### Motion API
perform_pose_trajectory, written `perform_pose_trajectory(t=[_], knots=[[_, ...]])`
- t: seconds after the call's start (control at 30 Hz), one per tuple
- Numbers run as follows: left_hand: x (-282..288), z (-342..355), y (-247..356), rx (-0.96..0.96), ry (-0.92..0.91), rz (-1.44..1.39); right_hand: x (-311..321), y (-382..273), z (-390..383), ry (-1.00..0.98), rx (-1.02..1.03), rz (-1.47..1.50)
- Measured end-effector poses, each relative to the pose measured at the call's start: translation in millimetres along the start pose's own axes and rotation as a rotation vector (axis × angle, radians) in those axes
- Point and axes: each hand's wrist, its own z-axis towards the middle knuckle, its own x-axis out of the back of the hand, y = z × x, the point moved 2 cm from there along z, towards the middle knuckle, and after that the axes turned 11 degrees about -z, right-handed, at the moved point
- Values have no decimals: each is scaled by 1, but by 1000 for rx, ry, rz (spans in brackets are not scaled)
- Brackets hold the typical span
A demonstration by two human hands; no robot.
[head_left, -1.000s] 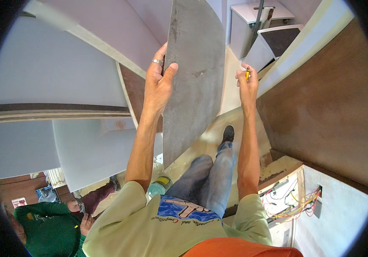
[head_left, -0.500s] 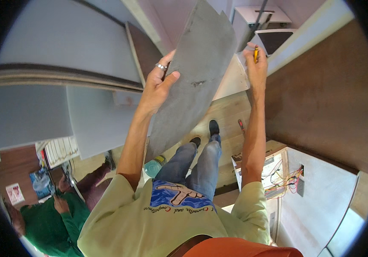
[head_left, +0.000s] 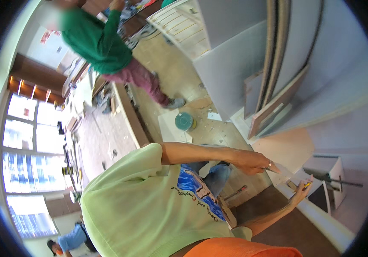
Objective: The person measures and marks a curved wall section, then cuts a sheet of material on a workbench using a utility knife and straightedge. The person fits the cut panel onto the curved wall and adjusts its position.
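My left hand (head_left: 252, 162), with a ring on one finger, reaches across to the right and is closed on a thin grey sheet (head_left: 285, 171). The sheet now appears almost edge-on, so little of its face shows. Just beyond and below it, my right hand (head_left: 300, 193) is closed around a small yellow tool (head_left: 307, 185), whose exact kind I cannot make out. A pale beige board (head_left: 284, 147) lies behind my hands.
Large grey panels (head_left: 235, 64) and a brown-edged board (head_left: 274, 105) lean at the upper right. A white box-like unit (head_left: 333, 171) stands at far right. On the floor are a teal-lidded tub (head_left: 184, 121) and a screwdriver (head_left: 235, 192). One person in green (head_left: 98, 43) stands beside a cluttered workbench (head_left: 102, 132).
My view has swung round, bringing the workbench and windows in on the left. The grey sheet has turned from broadside to nearly edge-on, and my hands are closer together.
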Motion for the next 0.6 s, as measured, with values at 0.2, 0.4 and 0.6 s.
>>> perform_pose_trajectory(t=[0.2, 0.4, 0.6], knots=[[8, -66, 30, 1, 97, -13, -65, 17, -17, -303, -74, 107], [34, -168, 63, 249, 298, 238, -137, -63, -26, -569, 80, 17], [51, -283, 102, 269, 681, 334, -207, -186, -40, -800, 333, -124]])
